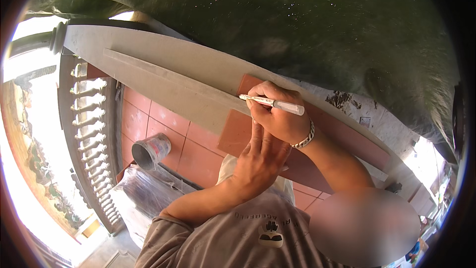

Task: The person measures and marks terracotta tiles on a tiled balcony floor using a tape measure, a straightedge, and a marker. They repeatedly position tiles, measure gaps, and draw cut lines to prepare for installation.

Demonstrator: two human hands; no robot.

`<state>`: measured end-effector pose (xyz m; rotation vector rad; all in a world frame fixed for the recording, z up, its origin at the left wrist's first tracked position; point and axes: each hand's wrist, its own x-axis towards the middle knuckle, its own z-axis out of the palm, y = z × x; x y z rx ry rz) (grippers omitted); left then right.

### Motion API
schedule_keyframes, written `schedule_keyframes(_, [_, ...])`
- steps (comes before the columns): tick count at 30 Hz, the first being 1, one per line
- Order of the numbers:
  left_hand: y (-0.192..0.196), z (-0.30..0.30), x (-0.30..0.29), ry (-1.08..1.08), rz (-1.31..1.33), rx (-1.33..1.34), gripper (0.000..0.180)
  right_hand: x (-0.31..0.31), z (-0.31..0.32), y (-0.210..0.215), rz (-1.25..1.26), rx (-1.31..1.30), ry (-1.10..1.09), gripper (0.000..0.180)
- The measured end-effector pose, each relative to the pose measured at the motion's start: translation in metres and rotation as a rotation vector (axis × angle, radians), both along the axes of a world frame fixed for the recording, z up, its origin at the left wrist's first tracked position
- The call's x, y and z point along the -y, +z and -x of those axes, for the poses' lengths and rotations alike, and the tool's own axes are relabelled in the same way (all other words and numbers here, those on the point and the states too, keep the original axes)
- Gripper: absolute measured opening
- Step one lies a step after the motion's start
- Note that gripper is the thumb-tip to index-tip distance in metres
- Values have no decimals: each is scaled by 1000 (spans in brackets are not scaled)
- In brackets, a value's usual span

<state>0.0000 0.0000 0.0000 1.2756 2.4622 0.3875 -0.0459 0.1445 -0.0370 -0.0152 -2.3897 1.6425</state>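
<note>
Nearest to you is your grey shirt (233,240), with a small dark-and-white printed emblem low on the chest. Your left hand (258,161) comes up from the lower edge and lies flat, fingers (258,136) pressed together and pointing up, palm down on a reddish-brown tile (238,129) whose face looks smooth and matt. Your right hand (277,114), a metal-link bracelet (305,139) on its wrist, crosses just above it, touching the left fingertips. Its fingers pinch a white marker pen (272,102) that lies nearly level, tip to the left, meeting the edge of a long grey straightedge (163,77) where that edge crosses the tile. The straightedge rests on a pale grey slab (198,69) running left to right. Below left, a crinkled clear plastic sheet (148,188) covers something beside a paint-smeared tin (151,151) on the terracotta tiled floor (163,124). Farther left stands a pale balustrade (91,139) of turned posts. Beyond the slab rises a dark green, speckled wall (277,20).
</note>
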Motion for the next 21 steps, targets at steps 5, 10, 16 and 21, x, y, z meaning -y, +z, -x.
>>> schedule_keyframes(5, [-2, 4, 3, -2, 9, -31, 73, 2, 8, 4, -26, -49, 37, 9])
schedule_keyframes(10, [-1, 3, 1, -2, -1, -25, 72, -3, 7, 11, -28, -8, 65, 8])
schedule_keyframes(16, [-5, 3, 2, -16, -10, -40, 74, -15, -2, 17, -38, 33, 44, 9])
schedule_keyframes(21, [-3, 3, 2, -20, -13, -61, 76, -33, -21, 23, -99, 76, 23, 9])
